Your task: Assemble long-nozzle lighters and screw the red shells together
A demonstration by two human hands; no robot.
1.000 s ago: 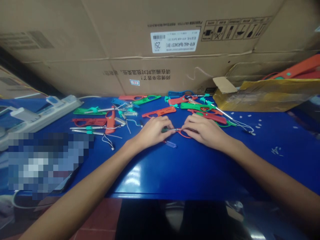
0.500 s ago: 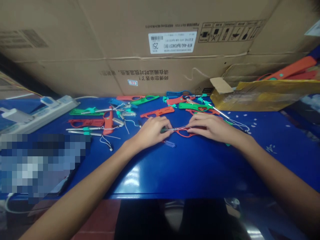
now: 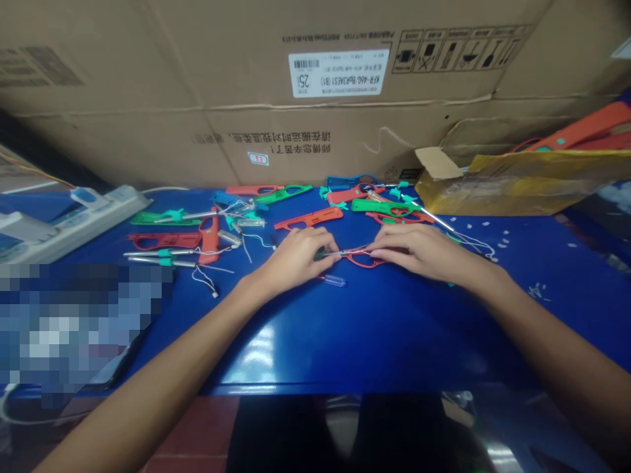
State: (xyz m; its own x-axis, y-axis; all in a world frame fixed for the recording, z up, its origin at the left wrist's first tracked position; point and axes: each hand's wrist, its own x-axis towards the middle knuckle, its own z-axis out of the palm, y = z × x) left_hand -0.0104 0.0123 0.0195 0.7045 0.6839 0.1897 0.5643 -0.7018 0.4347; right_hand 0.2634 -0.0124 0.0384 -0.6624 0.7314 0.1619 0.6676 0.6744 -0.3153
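Note:
Both hands meet over the middle of the blue table. My left hand [image 3: 306, 255] is closed in a pinch on a thin metal lighter tube [image 3: 344, 252] with a green end partly hidden by the fingers. My right hand [image 3: 411, 248] is closed on a red lighter casing [image 3: 363, 260], whose trigger loop shows left of the fingertips. The tube lies along the casing; whether it sits inside cannot be told. Just below the left fingers is a small clear purple handle [image 3: 334, 281]. An orange casing half [image 3: 309, 218] lies beyond the left hand, a green casing half [image 3: 382, 208] beyond the right.
On the left lie metal tubes with wires [image 3: 162, 261] and red casing parts [image 3: 165, 240], near a power strip [image 3: 83, 226]. A cardboard box of orange casings [image 3: 522, 187] stands at right. A large carton [image 3: 246, 79] walls the back. White scraps [image 3: 503, 242] dot the right side.
The view has shifted slightly. My hands keep nearly the same place and grip on the tube and casing; no other piece has visibly moved on the table.

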